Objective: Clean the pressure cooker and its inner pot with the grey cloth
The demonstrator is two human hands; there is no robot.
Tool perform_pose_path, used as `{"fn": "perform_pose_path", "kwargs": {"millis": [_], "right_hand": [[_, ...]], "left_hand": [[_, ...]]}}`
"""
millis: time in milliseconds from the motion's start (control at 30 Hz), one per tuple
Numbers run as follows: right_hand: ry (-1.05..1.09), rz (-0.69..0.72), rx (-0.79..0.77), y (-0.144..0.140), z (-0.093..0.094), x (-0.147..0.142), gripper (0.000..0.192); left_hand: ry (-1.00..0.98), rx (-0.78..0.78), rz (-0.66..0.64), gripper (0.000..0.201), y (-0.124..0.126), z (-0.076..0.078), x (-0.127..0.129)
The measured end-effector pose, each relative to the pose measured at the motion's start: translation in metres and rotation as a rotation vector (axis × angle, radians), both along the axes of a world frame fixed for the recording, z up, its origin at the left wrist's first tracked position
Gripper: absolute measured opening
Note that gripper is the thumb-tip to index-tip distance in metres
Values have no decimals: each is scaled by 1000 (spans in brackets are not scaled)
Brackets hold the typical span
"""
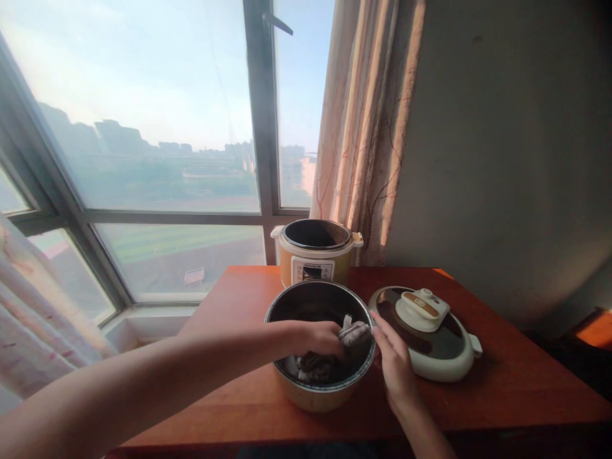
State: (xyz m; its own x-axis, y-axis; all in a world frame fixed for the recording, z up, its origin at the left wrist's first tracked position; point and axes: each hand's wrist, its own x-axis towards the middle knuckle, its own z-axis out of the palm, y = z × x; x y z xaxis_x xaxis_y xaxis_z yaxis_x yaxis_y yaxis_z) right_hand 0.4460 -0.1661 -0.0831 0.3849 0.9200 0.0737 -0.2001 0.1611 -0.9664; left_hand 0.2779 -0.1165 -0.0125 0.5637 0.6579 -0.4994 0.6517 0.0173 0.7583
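Observation:
Inside the dark inner pot (313, 400), my left hand (325, 339) is closed on a greyish cloth (354, 333); part of the cloth bunches out on either side of the fingers. The cloth lies against the pot's inner wall on the right. My right hand (394, 357) grips the pot's right rim, its fingers along the outside edge. The pot appears tilted a little toward me. Behind it stands the pressure cooker body (287, 262), lidless, with a control panel on its front. To the right, the cooker lid (442, 370) lies on the table with its white knob up.
A reddish-brown wooden table (502, 395) carries all these things. Beyond it are a large window (167, 159) and a patterned curtain (358, 127). A second curtain (38, 319) hangs at the left, and a grey wall (502, 140) rises at the right.

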Motion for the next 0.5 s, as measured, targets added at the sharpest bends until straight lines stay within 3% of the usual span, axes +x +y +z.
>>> {"fn": "perform_pose_path", "kwargs": {"millis": [100, 233, 333, 500], "right_hand": [[23, 14, 7, -2, 2, 0, 58], [59, 53, -19, -6, 6, 0, 63], [67, 71, -37, -8, 8, 0, 65], [74, 60, -70, -6, 9, 1, 68]], "left_hand": [[-229, -62, 347, 20, -3, -1, 18], [-395, 15, 570, 20, -3, 2, 34], [-331, 77, 500, 22, -3, 2, 35], [-54, 232, 99, 35, -11, 3, 23]]}}
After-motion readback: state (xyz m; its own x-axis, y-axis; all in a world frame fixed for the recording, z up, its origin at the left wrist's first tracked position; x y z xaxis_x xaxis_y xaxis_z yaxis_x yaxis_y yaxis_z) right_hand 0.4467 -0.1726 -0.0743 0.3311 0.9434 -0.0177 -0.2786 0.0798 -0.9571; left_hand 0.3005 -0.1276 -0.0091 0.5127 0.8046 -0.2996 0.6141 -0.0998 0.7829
